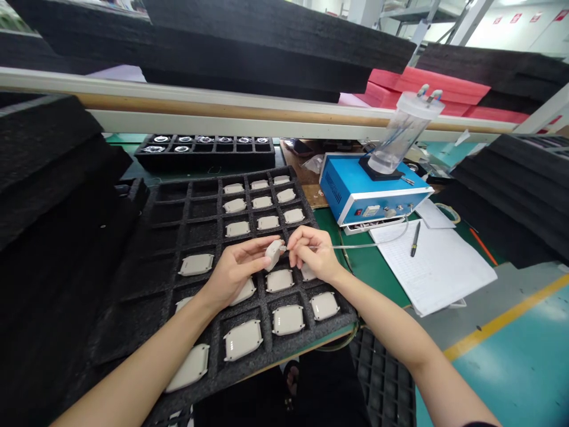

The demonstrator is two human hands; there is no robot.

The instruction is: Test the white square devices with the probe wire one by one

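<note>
My left hand (233, 270) pinches a small beige watch case (274, 255), tilted on its edge, above the foam tray. Beside it, my right hand (316, 255) has its fingertips closed on the end of a thin clear tube (355, 246). The tube end is right at the case's side; whether it touches is too small to tell. Below both hands lies a black foam tray (317, 337) with beige watch cases in many of its compartments, such as one case (288, 319) near the front edge. Several compartments at the left hold nothing.
The tube runs to a blue machine (377, 187) carrying a clear cylinder (404, 133). Papers (435, 267) with a pen (415, 239) lie at right. Another foam tray (204, 157) with ring-like parts stands behind. Black foam stacks (44, 178) rise at left; a shelf rail (222, 121) crosses behind.
</note>
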